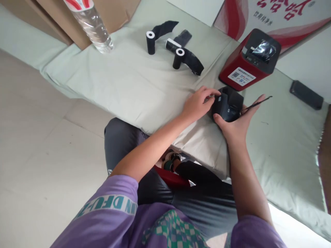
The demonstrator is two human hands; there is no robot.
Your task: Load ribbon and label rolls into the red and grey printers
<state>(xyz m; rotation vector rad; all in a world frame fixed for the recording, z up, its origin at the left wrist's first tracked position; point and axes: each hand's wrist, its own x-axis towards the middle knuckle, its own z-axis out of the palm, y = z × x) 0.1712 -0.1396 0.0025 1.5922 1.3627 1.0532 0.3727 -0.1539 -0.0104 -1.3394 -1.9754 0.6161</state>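
Note:
A small black device (227, 106) that looks like a portable printer is held between my hands, low over the cloth. A dark recess and a raised part show on its upper side. My left hand (199, 104) is at its left, fingers bent with the tips on its upper edge. My right hand (238, 127) grips it from the right, the thumb pressed on its near side and the other fingers partly hidden behind it. A thin black strip (258, 102) sticks out to the right beside those fingers.
Several black rolls with white cores (151, 43) lie unwound at the back. A red and black boxy machine (248, 62) stands just behind the device. A water bottle (94, 29) is at the back left, with a cardboard box (113, 15). A black phone-like object (307, 94) lies right.

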